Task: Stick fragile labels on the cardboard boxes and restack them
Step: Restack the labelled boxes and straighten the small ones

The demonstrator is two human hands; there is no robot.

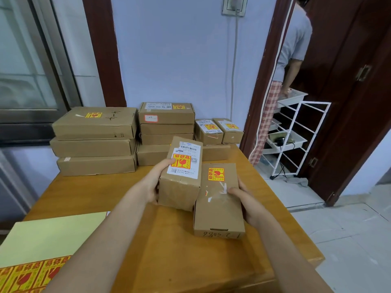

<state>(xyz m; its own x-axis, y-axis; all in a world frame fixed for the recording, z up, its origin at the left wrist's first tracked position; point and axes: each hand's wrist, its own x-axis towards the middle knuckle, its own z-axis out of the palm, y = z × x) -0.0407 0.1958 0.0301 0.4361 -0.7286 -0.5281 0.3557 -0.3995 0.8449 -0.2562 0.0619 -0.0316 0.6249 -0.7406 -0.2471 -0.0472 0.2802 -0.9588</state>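
My left hand (155, 182) grips a small cardboard box (179, 187) with a white shipping label and a yellow-red fragile sticker on top, lifted a little above the wooden table (101, 193). My right hand (246, 205) holds a second, flatter box (218, 208) by its right side; it carries a fragile sticker and has handwriting on its near face. The two boxes touch side by side. A sheet of yellow-red fragile labels (27, 275) lies at the table's near left corner, partly under my left forearm.
Stacks of labelled cardboard boxes (95, 142) (166, 123) line the table's far edge, with two small boxes (219, 130) at the right. A pale green sheet (48, 235) lies near left. A person (289, 60) stands in the doorway by a white rack (296, 140).
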